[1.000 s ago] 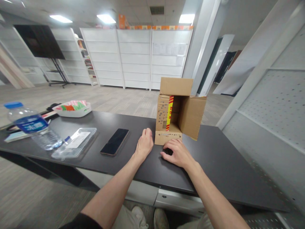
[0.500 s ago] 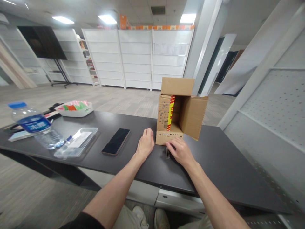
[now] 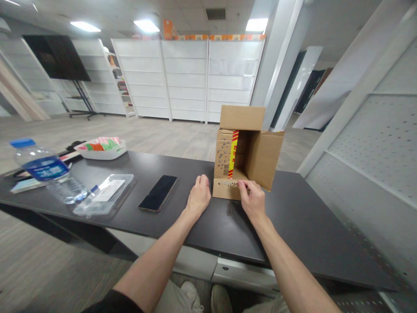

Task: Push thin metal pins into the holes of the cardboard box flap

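Observation:
An open cardboard box [image 3: 272, 152] stands on the dark table, with yellow and red tape on its front and grey round heads dotted over the left flap. Its lower front flap [image 3: 224, 191] has a row of small holes, some at the left filled with shiny heads. My right hand [image 3: 253, 201] is closed in a pinch at that flap's right part, with a thin nail at the fingertips, mostly hidden. Several nails [image 3: 230, 208] lie on the table just in front of the flap. My left hand [image 3: 199, 193] rests curled on the table, left of the box.
A phone [image 3: 158, 193] lies left of my left hand. Farther left are a clear plastic case [image 3: 110, 191], a water bottle [image 3: 48, 169] and a white tray [image 3: 114, 151] of colourful items. A perforated panel [image 3: 368, 165] stands beyond the table's right side.
My right hand has moved from the nails on the table up and right to the box's lower flap. The nails left lying there now show uncovered. My left hand stays put.

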A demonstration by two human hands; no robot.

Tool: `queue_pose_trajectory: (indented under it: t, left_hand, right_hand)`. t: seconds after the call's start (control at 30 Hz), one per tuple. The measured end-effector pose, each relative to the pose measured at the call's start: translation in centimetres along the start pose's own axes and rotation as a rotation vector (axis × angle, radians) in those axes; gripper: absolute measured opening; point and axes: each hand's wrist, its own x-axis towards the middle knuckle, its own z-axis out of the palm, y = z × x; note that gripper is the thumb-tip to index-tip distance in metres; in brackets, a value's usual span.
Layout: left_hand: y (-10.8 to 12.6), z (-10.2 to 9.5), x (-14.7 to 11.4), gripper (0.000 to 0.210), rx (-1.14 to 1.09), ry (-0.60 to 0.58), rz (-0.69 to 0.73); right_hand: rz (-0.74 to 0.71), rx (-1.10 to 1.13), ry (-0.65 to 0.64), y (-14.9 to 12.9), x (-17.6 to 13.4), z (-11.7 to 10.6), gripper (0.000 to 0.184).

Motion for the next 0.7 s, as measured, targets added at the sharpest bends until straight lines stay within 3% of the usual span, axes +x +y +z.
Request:
queue_pose_trajectory:
  t: [0.23,0.7]
  left_hand:
    - [0.00,-0.01,0.00,0.015,-0.007,0.001,-0.003]
    - [0.08,-0.04,-0.05,0.014,-0.009,-0.007,-0.003]
  right_hand:
    - [-0.004,-0.032,0.036,0.41,0.48,0.54,0.040]
    - [-0.016,-0.041,-0.025,0.50,0.51,0.82,0.038]
